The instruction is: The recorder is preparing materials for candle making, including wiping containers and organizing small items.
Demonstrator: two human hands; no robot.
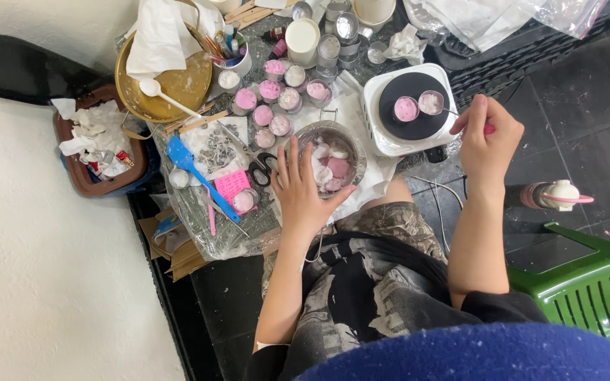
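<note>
Head view | left hand [303, 194] fingers spread flat on metal bowl [330, 156] | right hand [487, 138] fingers pinching stirrer [453, 111]

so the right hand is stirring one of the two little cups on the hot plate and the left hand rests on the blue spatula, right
Not quite. In the head view the left hand rests on the rim of the metal bowl of pink and white wax chunks, not on the blue spatula, which lies apart to its left. The right hand does hold a stirrer in a small cup on the hot plate.

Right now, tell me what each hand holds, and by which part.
The right hand grips a thin stirring tool by its pink handle end, tip in a small tin. The left hand holds nothing, resting flat beside the metal bowl.
</note>
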